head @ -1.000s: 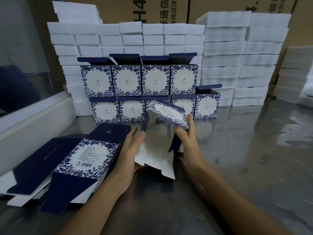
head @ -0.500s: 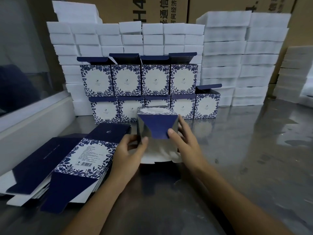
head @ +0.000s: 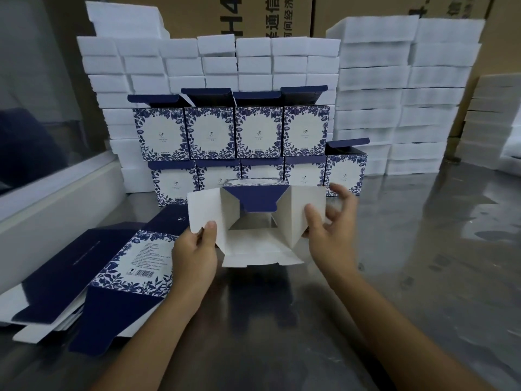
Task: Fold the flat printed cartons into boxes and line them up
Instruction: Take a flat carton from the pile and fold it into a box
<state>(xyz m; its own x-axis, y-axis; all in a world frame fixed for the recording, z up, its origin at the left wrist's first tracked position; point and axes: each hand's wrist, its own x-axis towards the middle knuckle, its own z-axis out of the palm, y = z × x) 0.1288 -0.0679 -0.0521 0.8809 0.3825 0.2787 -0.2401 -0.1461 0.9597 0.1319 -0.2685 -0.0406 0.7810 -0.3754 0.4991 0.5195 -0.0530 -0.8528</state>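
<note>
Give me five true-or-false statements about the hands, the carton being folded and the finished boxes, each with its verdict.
1. The left hand pinches a white side flap of the half-folded carton. True.
2. The right hand rests flat on the steel table. False: it is at the carton's right flap.
3. The finished boxes stand in two rows. True.
4. The stack of flat cartons lies right of the hands. False: it lies left.
5. The carton's open end faces the camera. True.
</note>
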